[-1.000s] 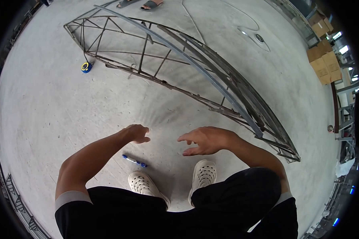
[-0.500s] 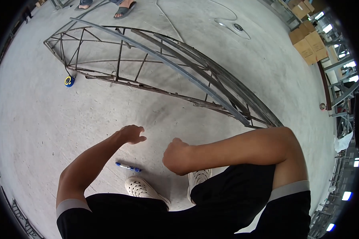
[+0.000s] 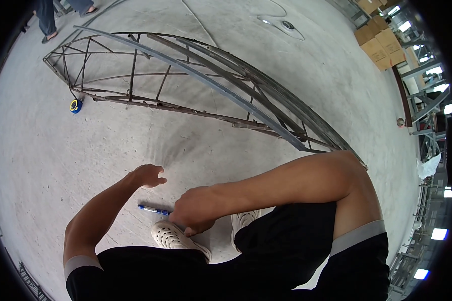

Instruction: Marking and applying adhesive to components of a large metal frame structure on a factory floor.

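On the concrete floor lies a blue-and-white marker pen (image 3: 152, 209), just in front of my left shoe. My right hand (image 3: 195, 208) is down at the pen's right end and covers part of it. Its back is toward the view and most of its fingers are hidden, so whether they grip the pen does not show. A little beyond the pen, my left hand (image 3: 149, 175) hovers with nothing in it, thumb and fingers apart.
A long curved truss of rusty metal bars (image 3: 196, 111) spans the floor ahead, with a grey bar (image 3: 211, 83) lying across it. A blue-and-yellow tape measure (image 3: 75, 106) sits at its left end. Cardboard boxes (image 3: 381, 47) stand far right. A person's legs (image 3: 46, 22) show far left.
My right hand has moved left and nearer to me, onto the pen's end. The left hand stays open in the air. The other person's feet have shifted left.
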Motion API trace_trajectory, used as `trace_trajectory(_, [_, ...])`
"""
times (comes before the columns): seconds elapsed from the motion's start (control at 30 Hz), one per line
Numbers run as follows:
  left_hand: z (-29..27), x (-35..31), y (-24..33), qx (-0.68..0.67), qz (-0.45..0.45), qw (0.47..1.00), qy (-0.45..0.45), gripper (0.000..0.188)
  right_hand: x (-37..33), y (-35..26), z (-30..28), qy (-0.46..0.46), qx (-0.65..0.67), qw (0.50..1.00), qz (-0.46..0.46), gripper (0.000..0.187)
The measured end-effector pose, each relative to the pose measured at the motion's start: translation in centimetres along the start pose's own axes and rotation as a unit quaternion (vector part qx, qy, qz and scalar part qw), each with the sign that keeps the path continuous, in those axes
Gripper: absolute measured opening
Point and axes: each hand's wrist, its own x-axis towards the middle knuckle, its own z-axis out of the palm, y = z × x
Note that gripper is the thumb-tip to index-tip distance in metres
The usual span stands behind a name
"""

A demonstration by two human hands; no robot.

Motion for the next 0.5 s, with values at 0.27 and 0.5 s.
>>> trace_trajectory(0.27, [-0.6,0.7,0.7,-0.002,0.003,1.000,0.012,0.057,0.4,0.2,0.4,0.052,0.035,0.997,-0.043,0.038])
trace_trajectory(0.5, [0.4,-0.1,-0.7,0.011,0.017,1.000,0.003,0.058,0.2,1.0,0.3,-0.035,-0.036,0.999,0.009,0.043])
